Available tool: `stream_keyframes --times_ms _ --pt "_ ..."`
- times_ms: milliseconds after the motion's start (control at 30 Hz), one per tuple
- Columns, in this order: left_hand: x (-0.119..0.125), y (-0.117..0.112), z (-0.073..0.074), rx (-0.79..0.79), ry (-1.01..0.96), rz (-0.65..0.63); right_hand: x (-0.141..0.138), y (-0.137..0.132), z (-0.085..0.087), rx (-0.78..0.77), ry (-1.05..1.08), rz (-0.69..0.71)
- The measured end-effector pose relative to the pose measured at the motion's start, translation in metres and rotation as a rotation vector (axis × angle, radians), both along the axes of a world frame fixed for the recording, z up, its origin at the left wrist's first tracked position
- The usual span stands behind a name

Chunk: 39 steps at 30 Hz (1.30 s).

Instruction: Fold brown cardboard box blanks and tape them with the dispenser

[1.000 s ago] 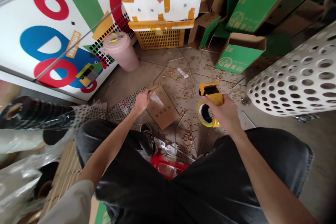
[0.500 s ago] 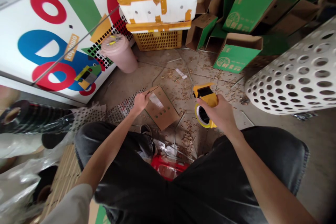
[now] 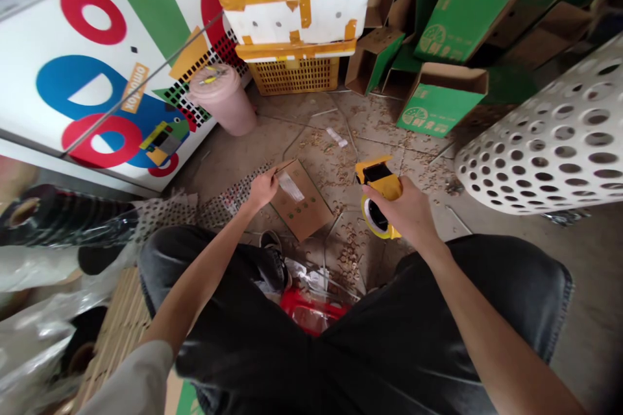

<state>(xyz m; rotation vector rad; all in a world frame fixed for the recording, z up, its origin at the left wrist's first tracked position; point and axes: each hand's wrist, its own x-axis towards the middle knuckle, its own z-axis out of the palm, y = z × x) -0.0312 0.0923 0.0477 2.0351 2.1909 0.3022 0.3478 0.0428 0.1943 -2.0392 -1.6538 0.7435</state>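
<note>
Fingers [image 3: 272, 177] of a person's left hand [image 3: 263, 190] were closed on the far-left corner of a brown cardboard box [image 3: 307, 211].

The box lay just beyond the left shoe [image 3: 271, 245], its long axis slanting from far left to near right, so that most of it stretched right and nearer from that grip; a pale strip [image 3: 291, 187] crossed its face close to the held end. The left hand was the nearer one, touching it, while the right hand [image 3: 413, 214], wrapped around a yellow tape dispenser [image 3: 387, 187], was well apart to the right across littered floor [image 3: 348, 198]. Whether the box's underside met that floor could not be told. Farther off were a yellow crate [image 3: 294, 76] and, to the far right, green cartons [image 3: 438, 107].
</note>
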Motion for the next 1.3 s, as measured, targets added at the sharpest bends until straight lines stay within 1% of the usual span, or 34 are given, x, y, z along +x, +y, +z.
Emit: stream_keyframes --times_ms 67,167,267,367,433,567,633,767,867,1033,1133,1233,1300 --pt "0.004 -0.004 0.001 0.017 0.018 -0.029 0.000 0.000 0.000 -0.003 0.000 0.001" --pt "0.018 -0.015 0.003 0.068 0.095 -0.084 0.000 0.000 0.000 -0.007 -0.008 0.002" --pt "0.035 -0.024 0.005 0.076 0.136 -0.063 0.000 0.000 -0.001 -0.004 -0.018 0.014" --pt "0.044 -0.024 0.004 0.084 0.118 -0.040 0.000 0.000 -0.002 0.007 -0.034 0.032" --pt "0.044 -0.020 0.002 0.110 0.115 -0.038 0.000 0.000 -0.003 0.013 -0.047 0.036" --pt "0.034 -0.011 -0.001 0.136 0.124 -0.030 0.001 0.000 -0.004 0.012 -0.053 0.033" --pt "0.032 -0.010 -0.001 0.139 0.140 -0.017 0.003 -0.001 -0.004 0.013 -0.048 0.034" --pt "0.039 -0.015 0.001 0.139 0.175 -0.016 0.004 -0.003 -0.005 0.019 -0.042 0.033" --pt "0.039 -0.013 0.005 0.100 0.124 -0.002 0.003 -0.003 -0.005 0.022 -0.047 0.043" --pt "0.022 -0.003 0.011 0.029 -0.004 0.092 0.002 -0.003 -0.005 0.025 -0.060 0.052" --pt "0.024 -0.008 0.011 0.028 0.004 0.070 0.003 -0.003 -0.005 0.021 -0.075 0.054" --pt "0.035 -0.020 0.009 0.065 0.071 0.001 0.002 -0.003 -0.005 0.019 -0.081 0.064" --pt "0.042 -0.026 0.007 0.090 0.094 -0.017 0.001 -0.004 -0.005 0.021 -0.079 0.074"
